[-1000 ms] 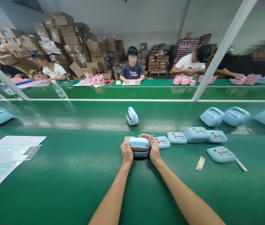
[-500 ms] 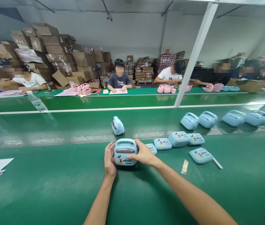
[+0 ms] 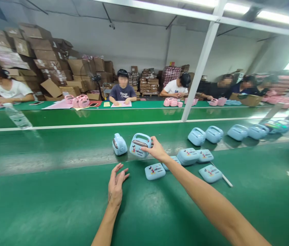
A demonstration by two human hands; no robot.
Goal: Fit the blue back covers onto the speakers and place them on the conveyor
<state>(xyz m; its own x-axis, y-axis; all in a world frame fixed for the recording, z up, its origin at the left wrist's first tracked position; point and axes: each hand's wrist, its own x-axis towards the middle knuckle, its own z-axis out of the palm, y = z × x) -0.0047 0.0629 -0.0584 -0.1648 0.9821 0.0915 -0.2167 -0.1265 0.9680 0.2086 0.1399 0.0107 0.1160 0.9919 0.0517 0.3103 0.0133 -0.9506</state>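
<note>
My right hand (image 3: 156, 149) grips the right side of a light blue handled case (image 3: 139, 146) with a mouse print and a dark strip, over the far part of the green surface. Left of it stands another blue handled case (image 3: 119, 144), turned sideways. My left hand (image 3: 116, 182) is empty, its fingers apart, nearer to me. A flat blue printed piece (image 3: 155, 172) lies below the held case, and several more such pieces (image 3: 188, 156) lie to its right.
Several blue handled cases (image 3: 197, 136) stand in a row at the right. A white stick (image 3: 227, 180) lies beside a printed piece (image 3: 210, 173). A clear bottle (image 3: 18, 117) is at the left. Across the green bench (image 3: 95, 117), several people sit near pink items (image 3: 81, 101). A white post (image 3: 200, 65) rises there.
My right hand has carried the handled case forward, beside the sideways one. My left hand has let go and opened. A flat printed piece now shows fully. The view has shifted.
</note>
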